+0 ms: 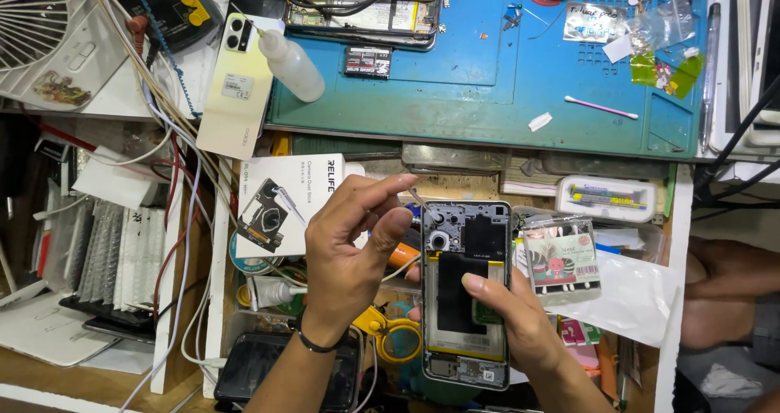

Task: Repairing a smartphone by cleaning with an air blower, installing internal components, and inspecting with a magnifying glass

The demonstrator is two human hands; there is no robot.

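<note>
My right hand [513,317] holds an opened smartphone [465,299] upright over a drawer, back cover off, with its black inner plate, yellow-edged battery area and camera ring showing. The thumb rests on the phone's middle. My left hand [353,246], with a dark band on the wrist, pinches a thin metal tool [416,195] between thumb and forefinger. The tool's tip is at the phone's top left corner, near the camera ring.
A blue work mat [487,80] lies beyond, with a clear squeeze bottle [291,64], a cotton swab [601,107] and small parts. A cream phone back cover [236,88], a white box [280,202], yellow scissors [390,332] and cables crowd the left. Another person's hand [723,291] rests at the right.
</note>
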